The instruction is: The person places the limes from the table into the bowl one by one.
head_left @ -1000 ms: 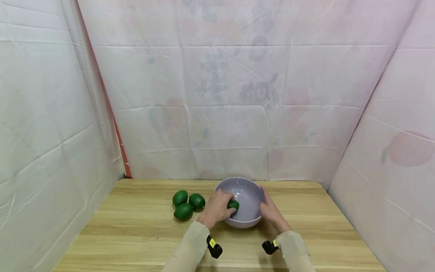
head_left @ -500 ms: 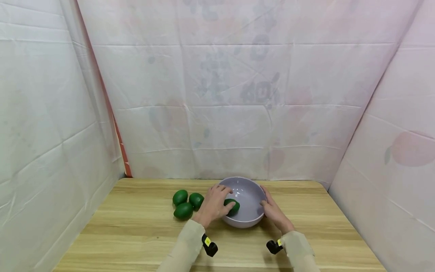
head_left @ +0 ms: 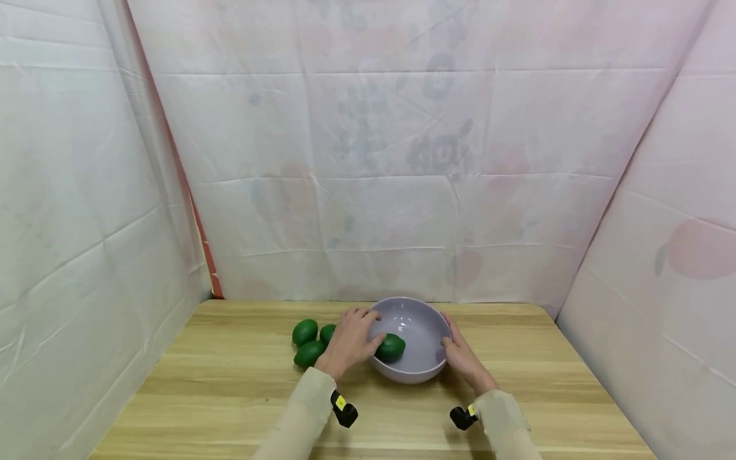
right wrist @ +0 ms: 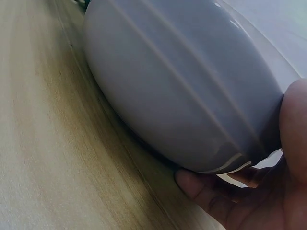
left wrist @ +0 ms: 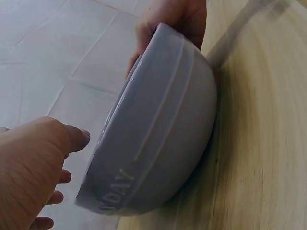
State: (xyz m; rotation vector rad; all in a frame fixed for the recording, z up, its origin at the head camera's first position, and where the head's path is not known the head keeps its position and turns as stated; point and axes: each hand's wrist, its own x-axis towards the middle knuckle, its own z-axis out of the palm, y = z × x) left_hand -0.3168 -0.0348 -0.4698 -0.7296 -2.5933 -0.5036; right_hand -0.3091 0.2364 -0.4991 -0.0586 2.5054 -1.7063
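Note:
A lavender bowl stands on the wooden table, raised lettering on its outer wall in the left wrist view. My right hand grips its right side, thumb over the rim and fingers outside against the wall. One dark green lime lies inside the bowl, at the left. Just left of the bowl, my left hand is held with fingers spread and nothing in them; its thumb is near the rim. Three more limes lie beyond it: one at the back, one in front, one partly hidden by the hand.
The wooden table reaches back to a pale printed cloth. Similar cloth walls close in both sides. Each wrist wears a small black camera.
My left hand has let go of the lime inside the bowl and moved left, out past the rim. My right hand stays on the bowl, which shifted slightly right at first.

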